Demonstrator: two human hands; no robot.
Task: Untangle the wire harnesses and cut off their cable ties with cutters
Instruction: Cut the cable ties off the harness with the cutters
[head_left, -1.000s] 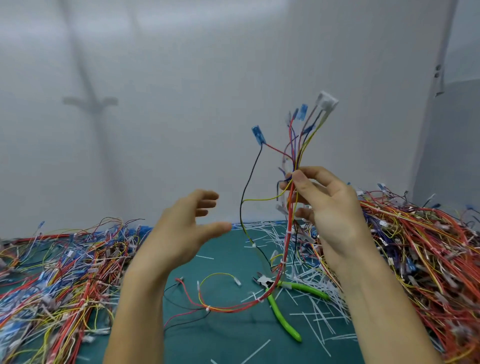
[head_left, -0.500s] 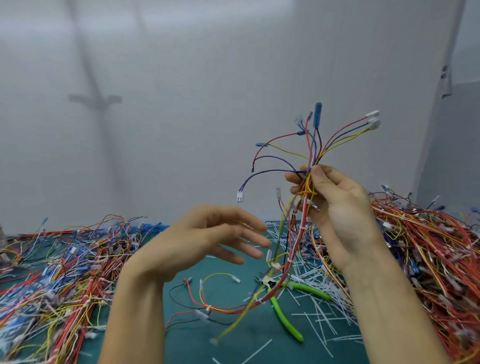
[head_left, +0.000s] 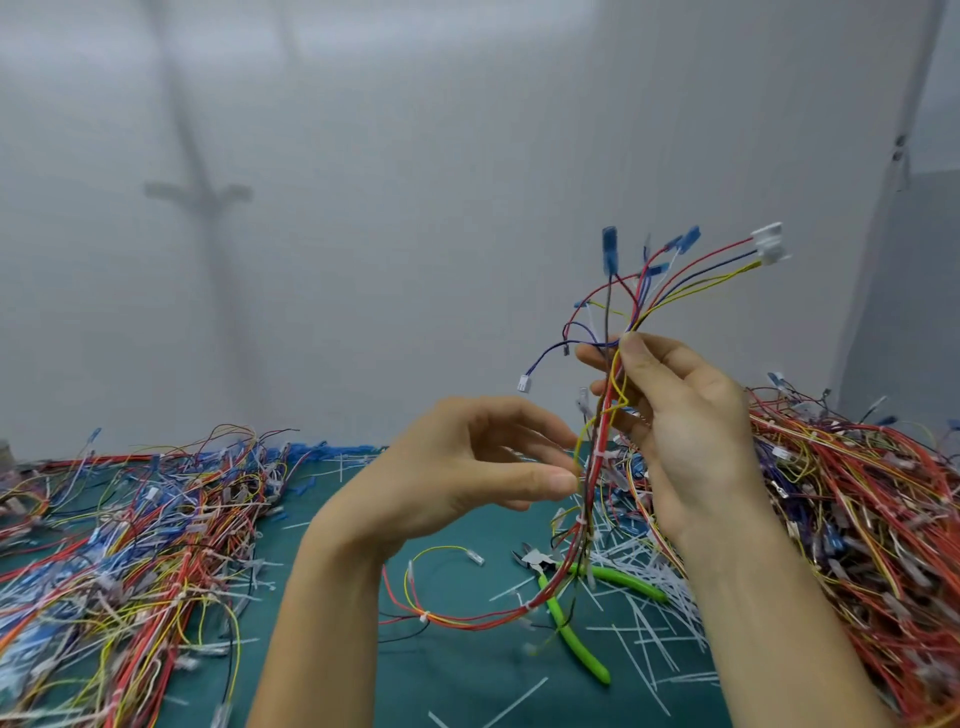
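Observation:
My right hand (head_left: 685, 431) grips a wire harness (head_left: 602, 431) upright in the air, thumb pressed on the bundle. Its red, yellow and blue wires fan out above the hand, ending in blue terminals (head_left: 609, 249) and white connectors (head_left: 769, 244). White cable ties (head_left: 602, 456) wrap the bundle below the hand, and its tail loops down onto the green mat (head_left: 467, 670). My left hand (head_left: 467, 467) is beside the bundle, thumb and fingertips reaching it near a tie; I cannot tell whether they pinch it. Green-handled cutters (head_left: 566, 618) lie on the mat under the harness.
A big heap of tangled harnesses (head_left: 872, 519) fills the right side. Another spread of wires (head_left: 130, 545) covers the left. Cut white tie scraps (head_left: 644, 613) litter the mat around the cutters. A grey wall stands behind the table.
My left hand has risen and moved right, its fingers now curled at the bundle. My right hand turned the harness, so the white connectors swung to the upper right.

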